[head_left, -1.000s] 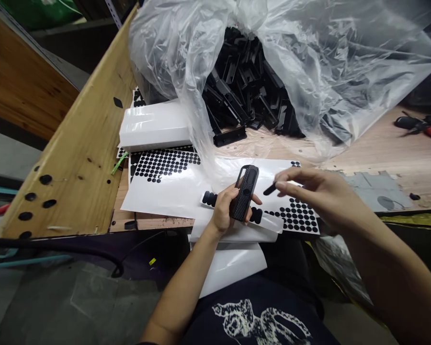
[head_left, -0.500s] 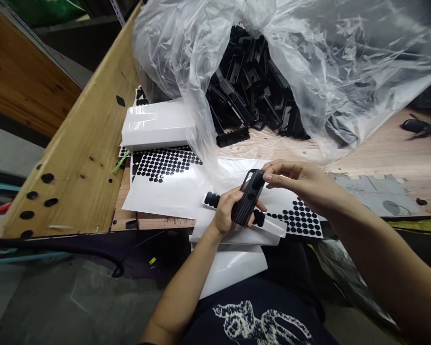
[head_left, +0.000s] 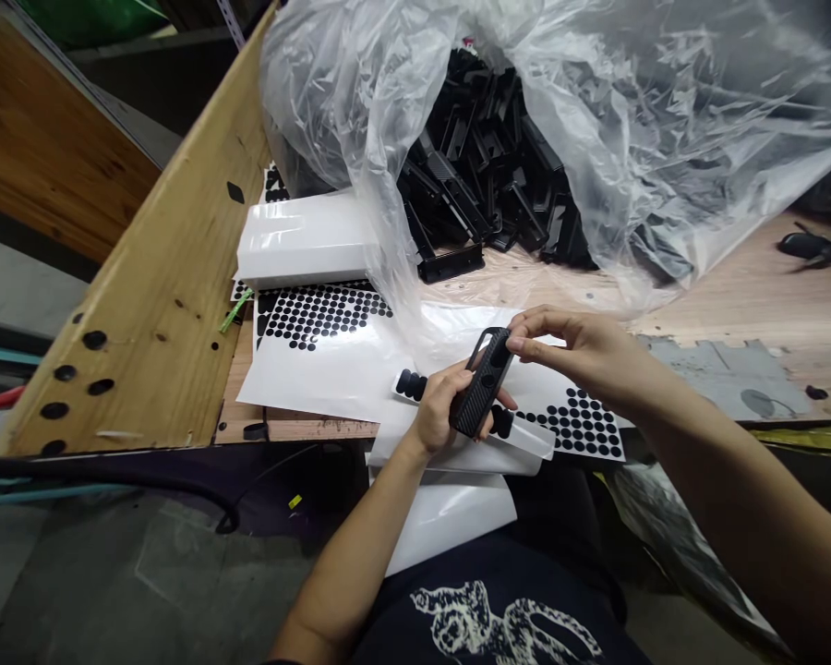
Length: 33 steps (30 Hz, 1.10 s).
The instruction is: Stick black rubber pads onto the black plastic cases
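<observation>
Head view, left hand (head_left: 438,416): clamped around the black casing (head_left: 475,404), which tilts over the white strip (head_left: 535,438) by the tabletop's (head_left: 727,286) front edge.
Right hand (head_left: 585,358): thumb and finger close together at the dark pad (head_left: 500,353), casing's upper end; whether pinching, cannot tell.
Pad placing: best to steady the casing, square the edges, press evenly.
Hard to see: pad outline, black on black; left fingers partly behind the casing.

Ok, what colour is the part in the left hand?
The part is black; the head view shows it.
</observation>
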Available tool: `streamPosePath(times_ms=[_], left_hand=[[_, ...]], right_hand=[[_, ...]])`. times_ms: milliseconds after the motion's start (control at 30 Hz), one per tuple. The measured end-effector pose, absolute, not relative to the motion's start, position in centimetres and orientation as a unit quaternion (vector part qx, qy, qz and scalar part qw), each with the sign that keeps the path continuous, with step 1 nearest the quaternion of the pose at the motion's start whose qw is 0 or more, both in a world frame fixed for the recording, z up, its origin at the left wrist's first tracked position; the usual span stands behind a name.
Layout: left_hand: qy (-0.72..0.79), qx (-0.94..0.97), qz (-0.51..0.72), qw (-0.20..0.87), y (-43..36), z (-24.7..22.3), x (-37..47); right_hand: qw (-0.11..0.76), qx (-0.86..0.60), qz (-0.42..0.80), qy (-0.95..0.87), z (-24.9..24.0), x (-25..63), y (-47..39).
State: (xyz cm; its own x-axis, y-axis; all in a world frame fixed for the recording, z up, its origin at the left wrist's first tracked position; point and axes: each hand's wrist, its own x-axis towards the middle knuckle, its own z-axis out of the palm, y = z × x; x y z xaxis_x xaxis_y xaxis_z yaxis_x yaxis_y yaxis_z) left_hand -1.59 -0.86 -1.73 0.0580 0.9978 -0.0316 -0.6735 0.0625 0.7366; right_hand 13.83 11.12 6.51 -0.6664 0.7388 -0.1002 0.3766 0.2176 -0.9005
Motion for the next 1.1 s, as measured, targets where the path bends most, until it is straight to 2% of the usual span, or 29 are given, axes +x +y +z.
streamPosePath(times_ms=[467, 567, 700, 767, 833, 900, 1000, 1100], left_hand=[[0.296, 0.282, 0.619, 0.670, -1.0, -1.5, -1.4], [0.299, 0.286, 0.617, 0.669, -1.0, -1.5, -1.5], [0.300, 0.283, 0.620, 0.668, -0.9, -1.7, -1.5], [0.301, 0.286, 0.618, 0.667, -0.8, -1.7, -1.5], [0.307, 0.291, 0.614, 0.667, -0.9, -1.8, -1.5], [0.307, 0.294, 0.613, 0.666, -0.9, -1.9, -1.4], [0.298, 0.296, 0.616, 0.667, -0.8, -1.9, -1.4], [0.306, 0.292, 0.628, 0.653, -0.7, -1.9, -1.3]], right_hand=[[0.231, -0.370, 0.396, -0.809, 6.3, 13.7, 10.1], [0.238, -0.357, 0.328, -0.842, 6.3, 13.7, 9.5], [0.263, -0.378, 0.153, -0.874, 6.4, 13.4, 8.5], [0.240, -0.374, 0.184, -0.876, 6.2, 13.3, 8.9], [0.183, -0.354, 0.294, -0.869, 5.7, 13.1, 10.5], [0.155, -0.383, 0.339, -0.846, 4.8, 12.9, 13.5], [0.218, -0.510, 0.214, -0.804, 3.2, 12.6, 18.9], [0.236, -0.543, 0.181, -0.785, 1.9, 12.3, 23.2]])
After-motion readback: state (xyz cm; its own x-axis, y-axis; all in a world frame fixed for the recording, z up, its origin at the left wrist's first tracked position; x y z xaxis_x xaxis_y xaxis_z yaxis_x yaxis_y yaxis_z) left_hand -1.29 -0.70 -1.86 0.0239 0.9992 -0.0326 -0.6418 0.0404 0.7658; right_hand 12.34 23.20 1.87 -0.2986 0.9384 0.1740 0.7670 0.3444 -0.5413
